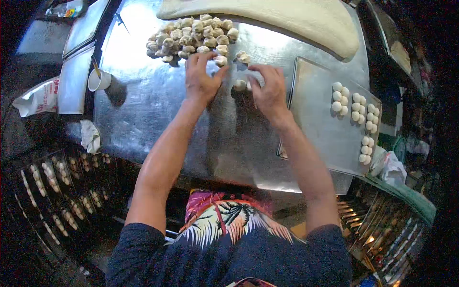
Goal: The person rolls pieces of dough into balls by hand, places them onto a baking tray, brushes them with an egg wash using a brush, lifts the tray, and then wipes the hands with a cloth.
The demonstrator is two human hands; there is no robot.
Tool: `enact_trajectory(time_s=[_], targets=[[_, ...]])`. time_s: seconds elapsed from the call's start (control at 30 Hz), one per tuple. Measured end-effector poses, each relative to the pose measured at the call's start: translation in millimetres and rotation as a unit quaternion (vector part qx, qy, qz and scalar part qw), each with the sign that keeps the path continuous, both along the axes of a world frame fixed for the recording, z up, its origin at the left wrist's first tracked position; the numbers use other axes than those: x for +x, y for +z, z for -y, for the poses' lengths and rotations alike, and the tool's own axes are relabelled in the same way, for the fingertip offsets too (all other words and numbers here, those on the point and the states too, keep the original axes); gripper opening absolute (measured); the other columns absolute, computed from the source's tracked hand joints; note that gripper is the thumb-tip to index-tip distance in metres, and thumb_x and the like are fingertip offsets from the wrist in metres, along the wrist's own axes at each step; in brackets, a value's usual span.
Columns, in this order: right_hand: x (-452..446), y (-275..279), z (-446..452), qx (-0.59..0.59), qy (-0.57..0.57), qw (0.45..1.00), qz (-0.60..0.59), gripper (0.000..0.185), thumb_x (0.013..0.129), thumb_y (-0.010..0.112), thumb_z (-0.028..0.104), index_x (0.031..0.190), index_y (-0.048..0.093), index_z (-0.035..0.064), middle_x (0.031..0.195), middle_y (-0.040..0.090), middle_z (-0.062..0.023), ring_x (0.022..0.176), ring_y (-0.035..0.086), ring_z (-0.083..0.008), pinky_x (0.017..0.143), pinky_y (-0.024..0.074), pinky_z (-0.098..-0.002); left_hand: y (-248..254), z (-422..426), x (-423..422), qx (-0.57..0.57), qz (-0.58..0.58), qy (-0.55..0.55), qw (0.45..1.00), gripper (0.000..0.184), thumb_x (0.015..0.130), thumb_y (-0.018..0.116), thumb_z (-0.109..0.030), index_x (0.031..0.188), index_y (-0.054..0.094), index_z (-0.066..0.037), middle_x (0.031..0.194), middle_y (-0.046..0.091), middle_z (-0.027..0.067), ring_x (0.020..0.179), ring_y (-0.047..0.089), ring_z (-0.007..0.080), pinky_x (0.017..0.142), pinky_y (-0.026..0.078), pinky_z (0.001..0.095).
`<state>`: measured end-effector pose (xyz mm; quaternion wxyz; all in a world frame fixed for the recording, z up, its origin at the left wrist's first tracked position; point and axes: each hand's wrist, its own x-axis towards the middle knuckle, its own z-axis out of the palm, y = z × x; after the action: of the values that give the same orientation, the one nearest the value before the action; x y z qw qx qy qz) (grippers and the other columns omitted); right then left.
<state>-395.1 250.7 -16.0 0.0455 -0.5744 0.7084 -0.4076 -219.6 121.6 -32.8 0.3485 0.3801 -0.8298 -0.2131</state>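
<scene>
1. At 2–3 o'clock: tray (315, 112), dough balls (337, 96) on it.
2. 10 o'clock: cup (98, 83), stick (95, 66) inside.
3. 11 o'clock: left hand (201, 80) at dough lumps (191, 40).
4. 1 o'clock: right hand (269, 90) by loose ball (239, 85).
5. Both: fingers bent, grip can't tell.

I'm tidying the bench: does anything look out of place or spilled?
No spill shows. The tray seems to stick out past the right edge of the table, which looks askew, and a crumpled white cloth is by the left edge.
</scene>
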Motion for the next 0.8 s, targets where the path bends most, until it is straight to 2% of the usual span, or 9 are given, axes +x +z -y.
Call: enact_trajectory(time_s=[0.07,0.1,0.2,0.3,0.4,0.53,0.6,0.7,0.8], targets=[[3.1,-4.1,42.4,-0.019,-0.008,1.0,-0.022,0.031,0.085,0.078,0.02,0.114,0.072,0.0119,0.11,0.074,-0.0106,0.102,0.064,-0.034,0.092,0.0474,-0.0461,-14.0,16.9,-11.8,-0.037,0.016,0.031,0.999,0.041,0.077,0.088,-0.025,0.11,0.071,-0.01,0.11,0.068,0.0144,0.107,0.063,0.0344,0.096,0.05,0.0459],[8.3,-4.9,65.1,-0.036,-0.019,0.997,-0.058,0.028,0.085,0.078,0.024,0.11,0.072,0.0136,0.106,0.074,-0.0085,0.098,0.063,-0.0335,0.09,0.0476,-0.046,-25.2,23.9,-11.4,-0.056,0.043,0.026,0.997,0.034,0.082,0.084,-0.022,0.111,0.072,-0.007,0.105,0.069,0.014,0.101,0.065,0.0329,0.084,0.055,0.0428],[26.0,-3.5,104.8,0.031,-0.017,0.983,-0.178,0.024,0.085,0.077,0.026,0.106,0.074,0.0144,0.103,0.075,-0.009,0.098,0.064,-0.034,0.089,0.049,-0.0462,-19.1,12.3,15.5,0.006,-0.007,-0.008,1.0,0.035,0.083,0.083,-0.022,0.112,0.072,-0.007,0.107,0.07,0.0149,0.096,0.066,0.032,0.083,0.055,0.0427],[32.8,-12.4,108.5,0.044,-0.038,0.984,-0.17,0.022,0.085,0.075,0.026,0.101,0.074,0.0113,0.102,0.074,-0.0106,0.097,0.065,-0.0346,0.086,0.0501,-0.0477,-6.4,-7.9,85.0,-0.001,-0.007,-0.014,1.0,0.034,0.085,0.082,-0.02,0.115,0.072,-0.008,0.106,0.072,0.0121,0.094,0.067,0.0276,0.084,0.055,0.0403],[62.5,19.8,25.9,0.031,-0.051,0.998,0.016,0.016,0.085,0.071,0.021,0.094,0.072,0.0079,0.099,0.071,-0.0146,0.095,0.065,-0.0357,0.084,0.0506,-0.0499,-4.9,-20.6,185.6,-0.007,0.016,-0.046,0.999,0.023,0.087,0.081,-0.019,0.106,0.075,-0.008,0.105,0.072,0.0103,0.095,0.067,0.0262,0.085,0.055,0.0396],[111.2,12.4,-139.3,0.136,-0.085,0.987,0.021,0.016,0.078,0.066,0.016,0.089,0.072,0.0056,0.093,0.066,-0.0182,0.099,0.062,-0.0381,0.086,0.0515,-0.0483,-9.2,-31.5,316.1,0.086,0.019,-0.067,0.994,0.025,0.082,0.076,-0.01,0.108,0.073,-0.009,0.101,0.07,0.0081,0.104,0.064,0.0296,0.096,0.049,0.0421],[122.3,-29.2,-197.5,0.27,-0.036,0.961,-0.039,0.026,0.075,0.066,0.015,0.1,0.071,0.0072,0.091,0.063,-0.0158,0.099,0.06,-0.0374,0.087,0.0501,-0.0474,-15.5,-36.9,332.6,0.062,0.146,-0.112,0.981,0.033,0.081,0.073,-0.007,0.113,0.071,-0.011,0.11,0.068,0.0089,0.111,0.061,0.0312,0.101,0.046,0.0434],[175.8,-18.5,-160.3,0.077,-0.034,0.988,-0.127,0.028,0.081,0.066,0.015,0.108,0.068,0.01,0.094,0.064,-0.0148,0.098,0.059,-0.0368,0.089,0.0479,-0.0479,-16.1,-48.1,301.6,0.02,0.189,-0.186,0.964,0.043,0.08,0.068,-0.003,0.121,0.069,-0.016,0.123,0.062,0.0108,0.118,0.056,0.0335,0.108,0.041,0.0454],[164.1,-22.7,-100.8,0.076,-0.054,0.985,-0.144,0.022,0.093,0.063,0.016,0.114,0.067,0.011,0.101,0.068,-0.0155,0.098,0.06,-0.0372,0.092,0.0467,-0.0471,-7.6,-38.4,236.3,-0.016,0.172,-0.272,0.947,0.046,0.081,0.065,-0.001,0.122,0.07,-0.022,0.132,0.056,0.0136,0.12,0.055,0.0354,0.107,0.043,0.0455]])
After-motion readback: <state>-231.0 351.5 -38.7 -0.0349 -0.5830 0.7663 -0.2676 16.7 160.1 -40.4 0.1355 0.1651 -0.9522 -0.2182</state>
